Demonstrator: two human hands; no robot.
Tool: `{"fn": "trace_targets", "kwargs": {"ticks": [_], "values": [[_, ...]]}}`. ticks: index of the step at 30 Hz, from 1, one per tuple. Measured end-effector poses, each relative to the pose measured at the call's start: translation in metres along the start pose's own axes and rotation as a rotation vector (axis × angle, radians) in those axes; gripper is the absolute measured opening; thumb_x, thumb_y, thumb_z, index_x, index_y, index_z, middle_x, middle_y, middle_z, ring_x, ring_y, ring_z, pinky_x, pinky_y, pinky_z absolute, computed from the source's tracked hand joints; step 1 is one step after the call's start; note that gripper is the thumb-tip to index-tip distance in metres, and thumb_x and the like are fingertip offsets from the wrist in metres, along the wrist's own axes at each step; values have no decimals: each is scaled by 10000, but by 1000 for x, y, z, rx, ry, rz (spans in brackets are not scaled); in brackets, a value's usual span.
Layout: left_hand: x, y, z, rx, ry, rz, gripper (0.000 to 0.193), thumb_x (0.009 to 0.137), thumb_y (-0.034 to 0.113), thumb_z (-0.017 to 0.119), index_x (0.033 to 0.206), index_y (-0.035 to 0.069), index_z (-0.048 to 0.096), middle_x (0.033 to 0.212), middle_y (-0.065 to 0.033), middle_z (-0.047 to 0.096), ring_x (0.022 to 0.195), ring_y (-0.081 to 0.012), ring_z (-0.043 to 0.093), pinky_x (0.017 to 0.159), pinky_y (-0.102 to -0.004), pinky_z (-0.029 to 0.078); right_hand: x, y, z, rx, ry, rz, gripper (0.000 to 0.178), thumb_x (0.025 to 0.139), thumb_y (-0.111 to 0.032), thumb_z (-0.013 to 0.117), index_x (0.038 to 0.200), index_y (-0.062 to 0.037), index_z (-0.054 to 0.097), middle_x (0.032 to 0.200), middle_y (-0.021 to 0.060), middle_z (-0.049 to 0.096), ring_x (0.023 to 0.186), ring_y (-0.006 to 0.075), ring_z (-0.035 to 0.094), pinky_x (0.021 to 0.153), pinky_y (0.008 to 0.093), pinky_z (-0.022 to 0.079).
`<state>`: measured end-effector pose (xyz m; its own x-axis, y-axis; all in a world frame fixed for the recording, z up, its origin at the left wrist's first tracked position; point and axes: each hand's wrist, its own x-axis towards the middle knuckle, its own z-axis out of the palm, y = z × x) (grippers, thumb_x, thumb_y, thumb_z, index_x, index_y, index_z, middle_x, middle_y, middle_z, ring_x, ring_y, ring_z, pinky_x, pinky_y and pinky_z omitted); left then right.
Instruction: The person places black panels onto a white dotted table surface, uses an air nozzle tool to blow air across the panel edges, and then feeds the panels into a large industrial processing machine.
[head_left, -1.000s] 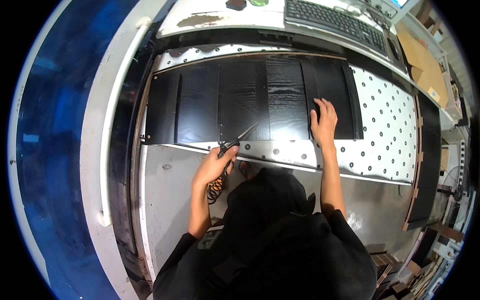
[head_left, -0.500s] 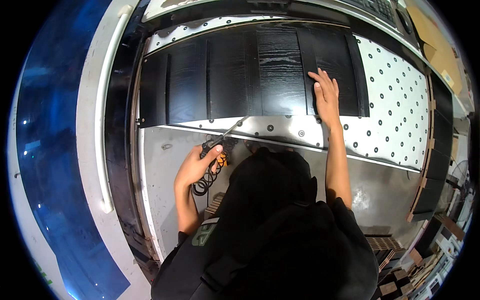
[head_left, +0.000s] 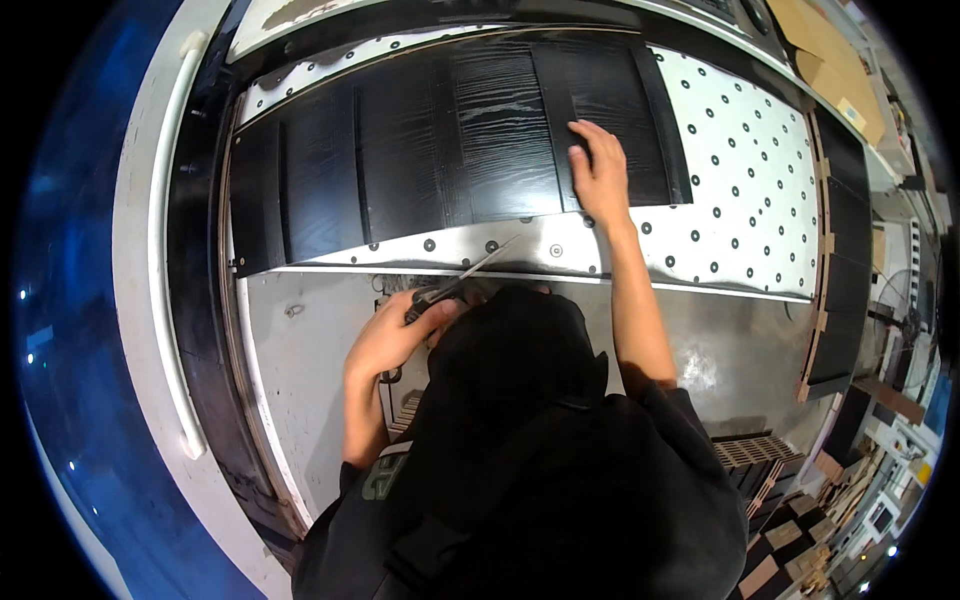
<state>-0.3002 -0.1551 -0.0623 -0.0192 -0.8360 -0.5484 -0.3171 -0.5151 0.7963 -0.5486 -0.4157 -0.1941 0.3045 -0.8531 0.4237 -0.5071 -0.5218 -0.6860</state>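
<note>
A long black wood-grain panel [head_left: 400, 150] with raised strips across it lies on a white table top [head_left: 745, 190] dotted with black rings. My left hand [head_left: 388, 332] is wrapped round the dark handle of an air blow gun [head_left: 432, 297] in front of the table. Its thin metal nozzle [head_left: 490, 257] points up and right over the white strip before the panel's near edge, apart from the panel. My right hand [head_left: 602, 182] rests toward the panel's right end at the near edge, fingers stretched out and holding nothing.
A white tube [head_left: 172, 250] runs along the frame at the left, beside a blue glossy sheet [head_left: 75, 300]. Dark panels [head_left: 843, 250] stand past the table's right end. Stacked slats [head_left: 755, 455] sit at the lower right, and cardboard [head_left: 825, 60] lies at the far right.
The whole view has shifted, moving the table leftward in the picture. Against the panel, my left hand and the blow gun have moved right, and the nozzle tip now lies farther from the panel's edge.
</note>
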Motion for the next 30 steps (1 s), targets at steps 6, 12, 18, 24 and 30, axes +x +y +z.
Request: {"fn": "trace_targets", "kwargs": {"ticks": [6,12,18,24,30], "values": [[1,4,0,-64,-1,40,482,1040,413,572,732,43,603,609,-7,574,640,-124,549,644,-308,436,-5,-10,17,-277,-199,52,705,923,-401,711,1549,-203,453,1610,255,373,1539,455,263,1264,603,135],[23,75,38,188,-160,-43,442,1009,421,637,804,29,628,618,-46,582,628,-168,567,639,-336,440,-14,-9,19,-195,-109,35,612,914,-249,688,1490,-149,506,1578,301,389,1517,481,300,1255,626,139],[50,114,81,485,-130,30,447,979,449,681,982,2,698,826,-180,703,838,-383,673,766,-437,498,-59,-40,13,-178,-47,97,587,910,-215,667,1472,-145,514,1579,325,359,1504,509,301,1226,668,161],[69,142,107,529,-377,-105,487,971,463,688,1153,13,729,1002,-220,742,1014,-415,684,930,-465,499,-111,-64,-2,-164,-24,216,575,879,-221,664,1435,-100,577,1575,350,356,1496,506,305,1226,667,167],[74,128,133,577,-419,165,438,981,411,690,1100,-8,736,678,-113,652,683,-245,671,692,-400,499,-130,-60,-25,-184,-41,198,590,851,-233,693,1425,-125,617,1568,327,381,1480,473,339,1216,644,229]]}}
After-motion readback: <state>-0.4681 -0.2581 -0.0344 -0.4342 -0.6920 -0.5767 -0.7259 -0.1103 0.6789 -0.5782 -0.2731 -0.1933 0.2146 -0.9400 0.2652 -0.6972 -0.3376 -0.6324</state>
